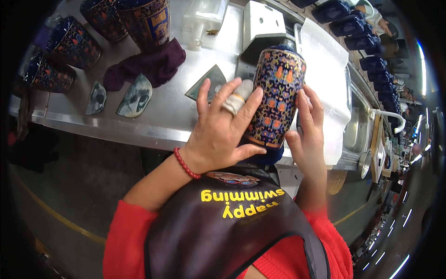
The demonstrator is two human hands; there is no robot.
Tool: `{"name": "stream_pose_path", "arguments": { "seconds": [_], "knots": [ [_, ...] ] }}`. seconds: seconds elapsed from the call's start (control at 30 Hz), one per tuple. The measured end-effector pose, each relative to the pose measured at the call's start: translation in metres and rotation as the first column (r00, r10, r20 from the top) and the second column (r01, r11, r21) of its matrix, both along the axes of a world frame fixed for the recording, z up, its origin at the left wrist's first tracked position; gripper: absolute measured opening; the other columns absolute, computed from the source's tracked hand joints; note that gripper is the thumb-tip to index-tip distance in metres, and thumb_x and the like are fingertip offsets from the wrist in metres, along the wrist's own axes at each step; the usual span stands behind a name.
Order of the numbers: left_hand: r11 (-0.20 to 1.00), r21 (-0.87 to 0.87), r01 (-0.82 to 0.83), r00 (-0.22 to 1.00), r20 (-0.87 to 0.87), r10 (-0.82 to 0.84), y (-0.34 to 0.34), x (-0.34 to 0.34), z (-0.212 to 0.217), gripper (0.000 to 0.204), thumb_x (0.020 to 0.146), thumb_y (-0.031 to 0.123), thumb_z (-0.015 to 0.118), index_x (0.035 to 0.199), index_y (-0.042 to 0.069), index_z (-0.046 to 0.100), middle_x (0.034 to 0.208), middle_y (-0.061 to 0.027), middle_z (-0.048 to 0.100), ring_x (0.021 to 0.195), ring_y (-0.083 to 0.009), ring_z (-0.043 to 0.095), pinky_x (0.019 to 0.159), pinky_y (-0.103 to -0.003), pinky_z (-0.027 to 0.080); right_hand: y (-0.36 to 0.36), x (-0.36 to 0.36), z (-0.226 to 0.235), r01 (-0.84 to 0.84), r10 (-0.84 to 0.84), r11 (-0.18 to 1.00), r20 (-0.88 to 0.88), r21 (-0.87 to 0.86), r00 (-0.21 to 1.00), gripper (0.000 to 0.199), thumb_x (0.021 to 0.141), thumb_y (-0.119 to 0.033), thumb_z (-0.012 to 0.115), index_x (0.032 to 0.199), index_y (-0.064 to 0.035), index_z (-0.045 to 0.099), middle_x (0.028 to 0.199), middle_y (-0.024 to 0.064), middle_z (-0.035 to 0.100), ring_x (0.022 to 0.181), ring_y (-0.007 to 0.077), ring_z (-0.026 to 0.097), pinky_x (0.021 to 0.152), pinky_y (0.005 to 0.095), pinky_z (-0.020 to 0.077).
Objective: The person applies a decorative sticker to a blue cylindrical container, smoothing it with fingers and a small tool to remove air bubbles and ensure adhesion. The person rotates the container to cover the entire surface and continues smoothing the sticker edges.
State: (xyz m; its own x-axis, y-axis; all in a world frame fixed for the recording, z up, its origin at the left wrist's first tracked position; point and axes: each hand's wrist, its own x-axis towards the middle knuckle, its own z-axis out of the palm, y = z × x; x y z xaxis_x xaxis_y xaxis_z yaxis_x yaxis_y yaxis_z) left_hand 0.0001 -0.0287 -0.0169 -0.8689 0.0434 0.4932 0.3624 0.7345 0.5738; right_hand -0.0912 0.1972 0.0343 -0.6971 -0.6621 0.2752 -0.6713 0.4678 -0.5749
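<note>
A dark blue bottle (pixel 278 93) with a dense floral pattern in orange, gold and green stands tilted between my hands, its pale neck pointing away from me. My left hand (pixel 218 125) lies along its left side, thumb near the lower end and other fingers spread. One finger wears a greyish-white wrap (pixel 233 103) with a yellow band. Along the right side, my right hand (pixel 309 125) curves its fingers and thumb against the bottle. Below the bottle's lower end shows a dark blue piece (pixel 265 157), partly hidden. A grey-green triangular plate (pixel 207 84) lies behind my left fingers.
Several similar patterned bottles (pixel 144 28) stand at the far left of the metal table (pixel 153 125). A purple cloth (pixel 153 65) and two curved grey-green pieces (pixel 134 95) lie before them. White sheeting (pixel 325 56), a sink (pixel 357 132) and rows of blue items (pixel 350 23) are at right.
</note>
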Motion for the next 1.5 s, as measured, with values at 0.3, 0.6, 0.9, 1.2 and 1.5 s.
{"name": "stream_pose_path", "arguments": {
  "seconds": [0.3, 0.6, 0.9, 1.2, 1.5],
  "knots": [
    [0.965, 0.260, 0.018, 0.991, 0.127, -0.053, 0.011, -0.002, -0.013, 0.076, 0.106, 0.053, 0.048, 0.164, 0.007, 0.029, 0.157, -0.0199, 0.046, 0.147, -0.0430, 0.037, 0.123, -0.056, 0.012, 0.002, 0.012, -0.010, -0.007, 0.013, 0.998, 0.107, -0.057, 0.994, 0.076, 0.100, -0.046, 0.066, 0.159, -0.0065, 0.041, 0.163, 0.0254, 0.025, 0.134, 0.0395, 0.049, 0.109, 0.0479, 0.0468],
    [0.962, 0.272, 0.000, 0.995, 0.094, -0.027, 0.015, -0.003, -0.014, 0.078, 0.104, 0.054, 0.051, 0.164, 0.010, 0.030, 0.149, -0.0248, 0.049, 0.140, -0.0450, 0.041, 0.117, -0.065, 0.017, 0.001, 0.013, -0.010, -0.020, 0.023, 0.999, 0.060, -0.050, 0.998, 0.079, 0.098, -0.047, 0.069, 0.159, -0.0058, 0.040, 0.162, 0.0262, 0.026, 0.127, 0.0388, 0.054, 0.102, 0.0465, 0.0521],
    [0.964, 0.267, 0.000, 0.996, 0.081, -0.022, 0.016, -0.004, -0.012, 0.079, 0.103, 0.054, 0.053, 0.163, 0.008, 0.031, 0.147, -0.0245, 0.051, 0.137, -0.0457, 0.044, 0.117, -0.066, 0.017, -0.001, 0.015, -0.010, -0.015, 0.019, 0.998, 0.063, -0.059, 0.998, 0.081, 0.097, -0.048, 0.069, 0.159, -0.0047, 0.040, 0.161, 0.0261, 0.027, 0.124, 0.0364, 0.055, 0.100, 0.0456, 0.0534],
    [0.964, 0.266, -0.003, 0.997, 0.071, -0.017, 0.016, -0.004, -0.012, 0.080, 0.102, 0.053, 0.055, 0.163, 0.007, 0.031, 0.147, -0.0242, 0.051, 0.135, -0.0456, 0.045, 0.116, -0.066, 0.018, -0.003, 0.015, -0.007, -0.021, 0.024, 0.999, 0.059, -0.049, 0.998, 0.082, 0.097, -0.046, 0.071, 0.158, -0.0018, 0.040, 0.161, 0.0263, 0.027, 0.122, 0.0358, 0.056, 0.098, 0.0447, 0.0547],
    [0.966, 0.258, -0.004, 0.998, 0.056, -0.010, 0.016, -0.005, -0.012, 0.081, 0.102, 0.053, 0.056, 0.163, 0.006, 0.030, 0.146, -0.0252, 0.052, 0.134, -0.0459, 0.046, 0.116, -0.066, 0.019, -0.005, 0.016, -0.003, -0.013, 0.015, 0.999, 0.059, -0.031, 0.998, 0.084, 0.096, -0.047, 0.070, 0.158, 0.0010, 0.038, 0.161, 0.0273, 0.027, 0.136, 0.0398, 0.047, 0.107, 0.0466, 0.0477]
  ]
}}
